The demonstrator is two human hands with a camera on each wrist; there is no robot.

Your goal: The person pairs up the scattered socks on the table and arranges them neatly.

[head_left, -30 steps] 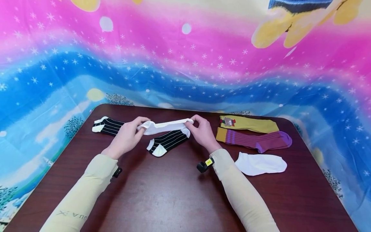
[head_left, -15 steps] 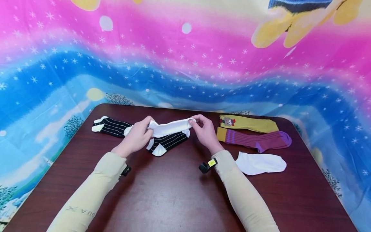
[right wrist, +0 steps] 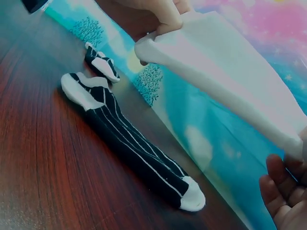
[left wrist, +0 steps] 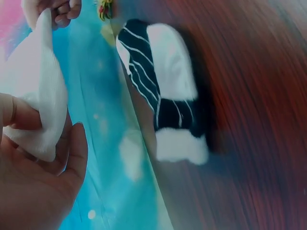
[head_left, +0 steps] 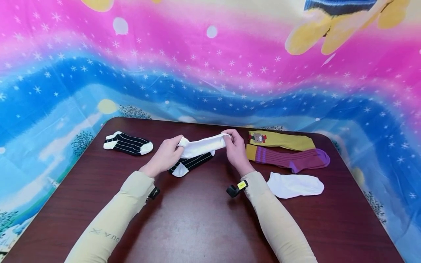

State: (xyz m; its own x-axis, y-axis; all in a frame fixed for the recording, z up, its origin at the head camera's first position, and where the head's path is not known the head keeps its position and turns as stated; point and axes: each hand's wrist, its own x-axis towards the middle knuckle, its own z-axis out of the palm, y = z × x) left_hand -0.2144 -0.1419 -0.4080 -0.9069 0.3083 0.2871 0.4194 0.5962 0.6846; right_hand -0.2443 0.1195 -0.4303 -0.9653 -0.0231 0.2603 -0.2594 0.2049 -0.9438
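A white sock point(head_left: 204, 145) is stretched between the two hands above the table. My left hand point(head_left: 166, 154) pinches its left end between thumb and fingers, and my right hand point(head_left: 236, 150) pinches its right end. In the left wrist view the thumb presses on the white fabric point(left wrist: 36, 81). Below the held sock lies a black sock with white stripes point(head_left: 194, 162), partly hidden by it in the head view. The right wrist view shows this striped sock point(right wrist: 134, 143) whole on the wood, apart from the hands.
Another black striped sock point(head_left: 128, 143) lies at the back left of the table point(head_left: 184, 226). On the right lie a yellow sock point(head_left: 286, 141), a maroon and purple sock point(head_left: 283, 159) and a flat white sock point(head_left: 296, 185). A patterned cloth point(head_left: 210, 84) hangs behind the table.
Both hands have shifted right with the white sock, the left hand more than the right. The toe of the back-left striped sock has come into view. The socks on the table stay put.
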